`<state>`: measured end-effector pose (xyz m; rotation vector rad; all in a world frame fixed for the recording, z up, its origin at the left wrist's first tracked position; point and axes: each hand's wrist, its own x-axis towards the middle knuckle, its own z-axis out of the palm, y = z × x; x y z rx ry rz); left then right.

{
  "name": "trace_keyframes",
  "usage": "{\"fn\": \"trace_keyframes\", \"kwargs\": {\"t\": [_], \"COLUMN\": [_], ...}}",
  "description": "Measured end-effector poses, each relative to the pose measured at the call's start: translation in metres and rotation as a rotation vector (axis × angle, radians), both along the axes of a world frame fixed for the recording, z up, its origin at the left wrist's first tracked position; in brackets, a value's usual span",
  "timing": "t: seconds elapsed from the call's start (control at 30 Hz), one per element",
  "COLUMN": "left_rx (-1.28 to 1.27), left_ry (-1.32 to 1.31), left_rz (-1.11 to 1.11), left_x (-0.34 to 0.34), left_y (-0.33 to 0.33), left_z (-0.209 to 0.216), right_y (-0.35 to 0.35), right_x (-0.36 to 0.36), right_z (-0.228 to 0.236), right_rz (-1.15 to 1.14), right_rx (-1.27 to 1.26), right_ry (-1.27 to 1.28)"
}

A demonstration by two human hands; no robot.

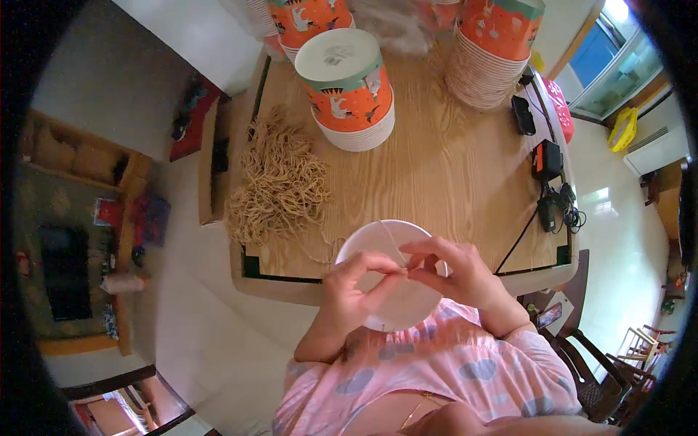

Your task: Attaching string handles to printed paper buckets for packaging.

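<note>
Over white bucket (396,309), hands (350,287) (467,276) pinch-tight on string (390,238)

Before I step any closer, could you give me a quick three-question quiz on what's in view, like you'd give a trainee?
1. True or false: the tan cord pile lies to the left of the black power adapter.
2. The left hand and right hand bring their fingertips together over: A) the tan cord pile; B) the white tub; C) the black power adapter.
3. On the nearest printed tub stack, which colour lies between the green band and the white edges?

Key: 1. True. 2. B. 3. Orange.
</note>
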<state>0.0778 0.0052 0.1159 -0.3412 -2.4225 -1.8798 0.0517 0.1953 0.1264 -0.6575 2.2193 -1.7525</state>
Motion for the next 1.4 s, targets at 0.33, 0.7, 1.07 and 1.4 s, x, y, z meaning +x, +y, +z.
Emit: {"fn": "trace_keyframes", "kwargs": {"t": [0.33, 0.7, 1.07, 1.4], "left_rx": [-0.064, -0.028, -0.096, 0.142], "left_ry": [0.155, 0.149, 0.183, -0.016], "left_rz": [0.131, 0.106, 0.088, 0.385], "left_x": [0.000, -0.002, 0.004, 0.075], "left_y": [-0.011, -0.018, -0.024, -0.065], "left_z": [-0.002, 0.001, -0.007, -0.037], "right_y": [0.001, 0.001, 0.008, 0.002], "right_x": [-0.006, -0.012, -0.010, -0.009], "right_z": [-0.006, -0.011, -0.011, -0.037], "right_rz": [-0.005, -0.045, 0.033, -0.266], "right_rx": [-0.008, -0.054, 0.032, 0.340], "right_ry": [0.097, 0.111, 0.081, 0.490]}}
